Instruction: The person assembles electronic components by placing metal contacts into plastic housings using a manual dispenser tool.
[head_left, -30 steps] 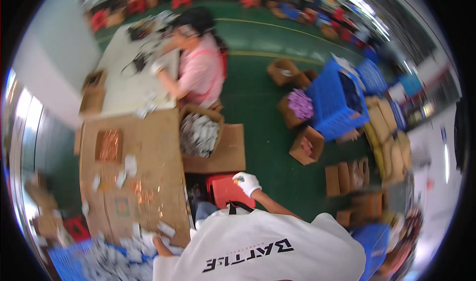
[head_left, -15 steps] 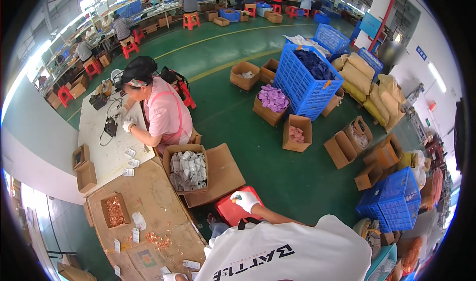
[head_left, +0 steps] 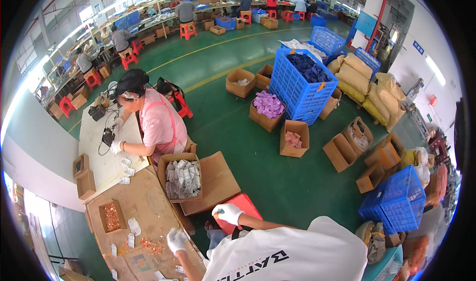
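While the left hand [head_left: 176, 241] sits over the cardboard [head_left: 136, 201], close to its right edge, its gloved fingers look bent, and I can't tell whether they grip anything. Across at the red stool [head_left: 252, 207], the right hand [head_left: 228, 213] has its fingers curled, pointing left; an orange speck [head_left: 216, 214] shows at the tips, too small to say if it's held. Down on the cardboard, one white tag [head_left: 131, 240] lies left of the left hand, long axis running up and down the view, just beside a scatter of copper bits [head_left: 151, 245]; a second tag [head_left: 114, 250], further left, lines up much the same way. A third tag [head_left: 179, 269], tucked by the left forearm [head_left: 191, 265], is partly hidden. Up beyond them, more copper lies in a small box [head_left: 109, 204]. On to the print, and the tags' marks are too tiny to read! Bold dark lettering climbs rightward across the white shirt [head_left: 307, 246], fine red print alongside. A printed square [head_left: 144, 262] marks the cardboard, and pale characters stand on a blue sign [head_left: 418, 47] at right.
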Demonstrator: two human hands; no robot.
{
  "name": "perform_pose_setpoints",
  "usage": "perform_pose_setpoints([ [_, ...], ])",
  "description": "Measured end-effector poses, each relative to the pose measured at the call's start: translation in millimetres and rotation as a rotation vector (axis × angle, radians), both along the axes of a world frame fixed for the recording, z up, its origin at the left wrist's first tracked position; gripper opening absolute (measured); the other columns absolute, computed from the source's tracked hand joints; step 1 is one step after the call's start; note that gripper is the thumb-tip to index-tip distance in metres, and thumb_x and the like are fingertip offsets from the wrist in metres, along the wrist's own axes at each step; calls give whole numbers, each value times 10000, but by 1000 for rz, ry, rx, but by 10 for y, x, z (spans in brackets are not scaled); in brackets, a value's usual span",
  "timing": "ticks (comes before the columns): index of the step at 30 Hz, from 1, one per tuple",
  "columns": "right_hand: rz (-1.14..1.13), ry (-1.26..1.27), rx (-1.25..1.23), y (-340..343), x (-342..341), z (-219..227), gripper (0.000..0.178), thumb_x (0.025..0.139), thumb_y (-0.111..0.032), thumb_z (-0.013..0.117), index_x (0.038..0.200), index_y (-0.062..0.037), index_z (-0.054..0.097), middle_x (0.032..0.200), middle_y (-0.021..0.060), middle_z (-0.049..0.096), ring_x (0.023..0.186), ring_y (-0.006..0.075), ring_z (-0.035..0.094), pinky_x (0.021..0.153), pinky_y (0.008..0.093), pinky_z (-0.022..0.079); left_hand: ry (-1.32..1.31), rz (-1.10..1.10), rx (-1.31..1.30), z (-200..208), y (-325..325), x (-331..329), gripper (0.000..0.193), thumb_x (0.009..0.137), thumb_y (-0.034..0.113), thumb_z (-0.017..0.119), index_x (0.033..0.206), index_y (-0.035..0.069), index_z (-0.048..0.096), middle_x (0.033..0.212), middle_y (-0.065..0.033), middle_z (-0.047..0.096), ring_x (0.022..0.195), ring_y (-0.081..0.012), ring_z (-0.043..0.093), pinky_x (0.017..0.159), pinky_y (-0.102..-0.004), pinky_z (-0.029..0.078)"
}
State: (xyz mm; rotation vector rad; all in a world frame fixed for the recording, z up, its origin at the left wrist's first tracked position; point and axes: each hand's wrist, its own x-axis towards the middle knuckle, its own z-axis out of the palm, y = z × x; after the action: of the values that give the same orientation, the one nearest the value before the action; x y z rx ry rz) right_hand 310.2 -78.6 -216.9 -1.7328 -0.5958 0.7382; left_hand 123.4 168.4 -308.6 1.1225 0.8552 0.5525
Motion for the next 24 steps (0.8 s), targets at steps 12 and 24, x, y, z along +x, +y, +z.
perform_pose_setpoints([
  [12,-178,8,98,-554,-361,493,148,814,-76,620,960,-96,637,859,63,646,811,177,615,753,299,471,-256,-602,-398,1051,-1604,1370,404,764,-155,527,1097,42,411,903,-114,584,844,-252,638,722,-367,554],
  [24,-434,-631,-120,-903,-496,735,232,745,-45,642,955,-135,599,948,35,621,799,280,632,640,344,511,63,-986,-300,1326,-2090,1036,327,715,-3,706,1019,0,584,918,-64,641,830,-176,634,738,-299,522],
])
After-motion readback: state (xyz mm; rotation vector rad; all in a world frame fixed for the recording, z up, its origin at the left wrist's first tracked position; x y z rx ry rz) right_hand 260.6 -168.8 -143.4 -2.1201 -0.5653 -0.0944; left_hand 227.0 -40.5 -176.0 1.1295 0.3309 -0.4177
